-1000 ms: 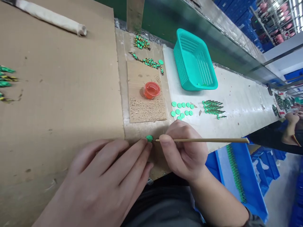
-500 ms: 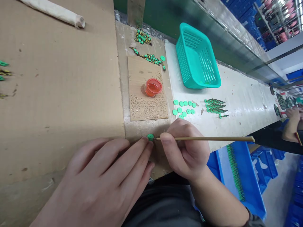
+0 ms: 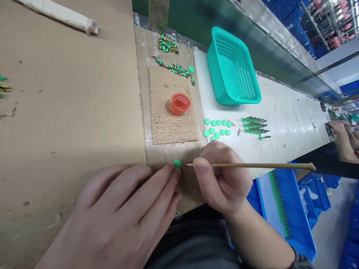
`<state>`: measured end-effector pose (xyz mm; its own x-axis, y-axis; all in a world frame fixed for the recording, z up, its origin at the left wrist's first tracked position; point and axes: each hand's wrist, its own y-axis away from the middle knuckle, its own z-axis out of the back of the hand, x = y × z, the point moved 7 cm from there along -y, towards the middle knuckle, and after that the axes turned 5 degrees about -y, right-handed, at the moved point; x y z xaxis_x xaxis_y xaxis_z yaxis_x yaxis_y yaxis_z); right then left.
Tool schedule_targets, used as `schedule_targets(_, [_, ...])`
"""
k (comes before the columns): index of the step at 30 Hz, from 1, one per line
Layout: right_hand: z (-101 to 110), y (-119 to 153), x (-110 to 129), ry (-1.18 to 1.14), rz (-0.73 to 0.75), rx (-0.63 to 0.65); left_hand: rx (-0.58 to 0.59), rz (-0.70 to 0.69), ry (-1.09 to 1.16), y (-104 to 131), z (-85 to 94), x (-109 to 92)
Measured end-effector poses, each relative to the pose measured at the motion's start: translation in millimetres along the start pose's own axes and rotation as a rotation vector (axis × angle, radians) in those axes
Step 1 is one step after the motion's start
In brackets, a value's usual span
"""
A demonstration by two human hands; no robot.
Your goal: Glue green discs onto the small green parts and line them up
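Note:
A small green disc (image 3: 177, 163) with tiny holes, like a button, is at the table's near edge. My left hand (image 3: 120, 209) has its fingertips together at the disc's left side, holding it; the thumb is mostly hidden. In a pinch, my right hand (image 3: 224, 175) grips a thin brush (image 3: 260, 165) with a wooden handle. The brush lies nearly level, its dark tip pointing left beside the disc; whether they touch is hard to tell. Beyond the hands, a small red cup (image 3: 180, 104) of liquid stands on a spotted cardboard piece (image 3: 174, 130).
Two rows of green discs (image 3: 217, 129) and some green-and-dark twisted pieces (image 3: 254, 125) lie right of the cardboard. A teal basket (image 3: 234, 71) stands behind them. Small green-and-yellow pieces (image 3: 168, 44) are heaped at the back. Blue trays (image 3: 298, 213) sit below right, near another person's hands (image 3: 343, 138).
My right hand and the brush have shifted slightly right, the tip drawing back a little from the disc. My left hand stays almost in place at the disc.

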<state>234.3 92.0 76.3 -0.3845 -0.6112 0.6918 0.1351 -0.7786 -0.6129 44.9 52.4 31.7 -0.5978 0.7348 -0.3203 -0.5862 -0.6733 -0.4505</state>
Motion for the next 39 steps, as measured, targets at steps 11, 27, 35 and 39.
schedule_targets(11, [36.6, 3.9, -7.7, 0.086, -0.167, -0.196, -0.011, 0.029, -0.035, -9.4, 1.5, 2.8])
schedule_targets(27, [-1.0, -109.5, -49.6, 0.143, 0.031, 0.095, -0.143, -0.055, -0.054, -23.9, 8.4, 1.9])
schedule_targets(35, [-4.9, -107.3, -54.6, 0.171, -0.005, 0.125, -0.147, -0.012, -0.03, -18.4, 3.4, 2.2])
schedule_targets(39, [-5.1, -108.0, -53.9, 0.162, 0.041, 0.104, -0.137, -0.016, -0.036, -17.3, 3.0, 1.9])
